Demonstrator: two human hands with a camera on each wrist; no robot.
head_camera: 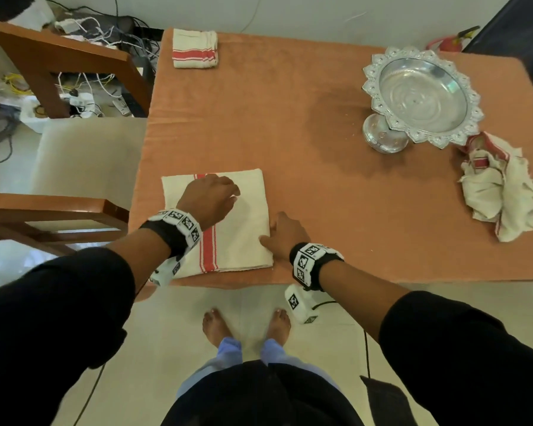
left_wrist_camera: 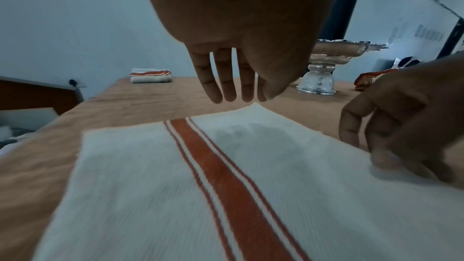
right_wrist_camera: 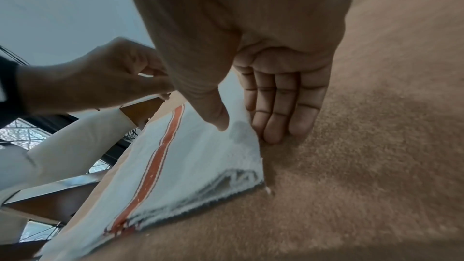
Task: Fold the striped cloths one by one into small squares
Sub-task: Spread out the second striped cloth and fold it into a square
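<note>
A white cloth with a red stripe (head_camera: 243, 229) lies folded into a rectangle at the table's near edge. My left hand (head_camera: 225, 192) hovers over its far half, palm down. In the left wrist view its fingers (left_wrist_camera: 226, 82) hang straight just above the cloth (left_wrist_camera: 150, 186) and cast a shadow on it. My right hand (head_camera: 273, 230) sits at the cloth's right edge. In the right wrist view its fingers (right_wrist_camera: 278, 118) lie straight on the table covering beside that edge, and the thumb (right_wrist_camera: 216, 114) points down onto the cloth (right_wrist_camera: 195, 156).
A stack of folded striped cloths (head_camera: 194, 49) sits at the far left corner. A silver pedestal bowl (head_camera: 422, 96) stands at the right, with crumpled striped cloths (head_camera: 502, 189) beside it. The orange table covering (head_camera: 336, 210) spans the top. A wooden chair (head_camera: 74, 167) stands left.
</note>
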